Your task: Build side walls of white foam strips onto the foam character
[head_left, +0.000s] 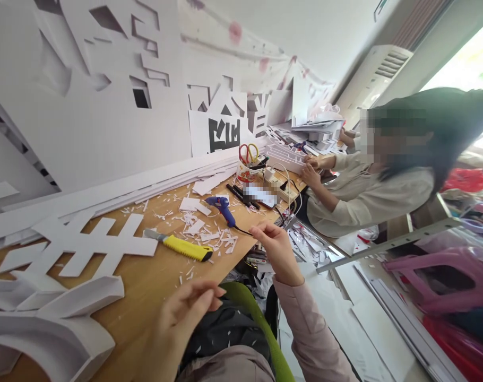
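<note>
My right hand (276,249) is closed, its fingertips pinched at the thin black cord of the blue glue gun (224,211), near the table's edge. Whether the cord lies between the fingers is hard to tell. Above my lap, my left hand (186,313) is blurred, with thumb and fingers drawn together; nothing can be made out between them. A yellow cutter (188,248) lies on the wooden table, its blade touching a flat white cut-out character (106,244). A raised white foam letter (54,329) sits at the lower left.
White scraps (197,225) surround the glue gun. Behind are a phone (260,194), black markers, a scissors cup (247,171) and a power strip (285,192). Large white boards (86,116) lean on the wall. At right, another person (369,185) handles a white piece; a pink stool (436,276) stands below.
</note>
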`<state>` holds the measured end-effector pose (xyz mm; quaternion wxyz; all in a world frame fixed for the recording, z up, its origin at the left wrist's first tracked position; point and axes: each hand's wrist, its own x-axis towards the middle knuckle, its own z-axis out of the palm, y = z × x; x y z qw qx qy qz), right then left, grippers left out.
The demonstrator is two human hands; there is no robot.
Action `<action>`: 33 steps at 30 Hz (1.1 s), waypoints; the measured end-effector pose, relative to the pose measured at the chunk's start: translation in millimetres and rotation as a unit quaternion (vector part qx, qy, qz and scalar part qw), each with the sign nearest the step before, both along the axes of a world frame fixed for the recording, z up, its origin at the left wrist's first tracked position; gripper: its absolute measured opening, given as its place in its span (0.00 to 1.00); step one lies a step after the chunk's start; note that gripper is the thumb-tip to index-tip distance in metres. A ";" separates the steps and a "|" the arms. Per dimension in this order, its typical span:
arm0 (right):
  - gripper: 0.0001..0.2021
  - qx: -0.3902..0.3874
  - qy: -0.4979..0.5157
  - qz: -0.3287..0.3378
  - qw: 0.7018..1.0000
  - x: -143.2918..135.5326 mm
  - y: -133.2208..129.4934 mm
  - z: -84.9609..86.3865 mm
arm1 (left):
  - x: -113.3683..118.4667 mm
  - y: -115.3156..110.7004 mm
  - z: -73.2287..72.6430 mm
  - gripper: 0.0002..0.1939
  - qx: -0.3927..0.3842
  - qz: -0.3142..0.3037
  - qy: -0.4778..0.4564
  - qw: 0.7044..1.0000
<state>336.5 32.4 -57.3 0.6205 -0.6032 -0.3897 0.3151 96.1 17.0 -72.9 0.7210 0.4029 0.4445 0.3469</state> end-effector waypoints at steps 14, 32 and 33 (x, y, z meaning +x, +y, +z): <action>0.08 0.029 -0.013 0.159 0.987 -36.7 -28.3 8.9 | 71.3 10.2 6.3 0.17 -0.053 -0.038 -0.263 0.963; 0.12 0.035 -0.103 0.123 0.986 -18.7 -47.1 12.5 | 59.7 18.3 -1.3 0.23 -0.037 0.102 -0.141 0.984; 0.13 0.038 -0.108 0.125 0.986 -19.0 -48.8 12.5 | 59.3 17.0 -3.2 0.23 -0.022 0.089 -0.138 0.986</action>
